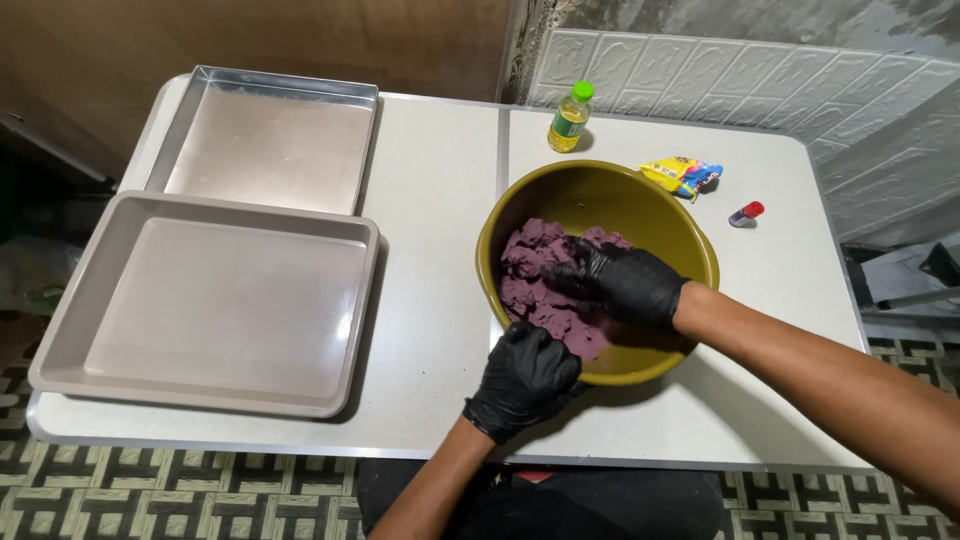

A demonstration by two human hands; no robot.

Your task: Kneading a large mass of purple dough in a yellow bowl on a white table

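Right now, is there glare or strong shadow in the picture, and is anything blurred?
Head view: soft glare on the near tray and metal tray; a dark shadow under the bowl beside the left hand; the dough and right hand look sharp.

Setting: small home or backyard food-prep area, not a fitted kitchen. Evidence: folding-type white worktop [440,200] against an embossed panel wall [760,80] below rough concrete; patterned tile floor [180,495]; two empty baking trays [215,305], olive mixing bowl [700,255] of purple dough [530,275], small bottle of yellow liquid [570,118].
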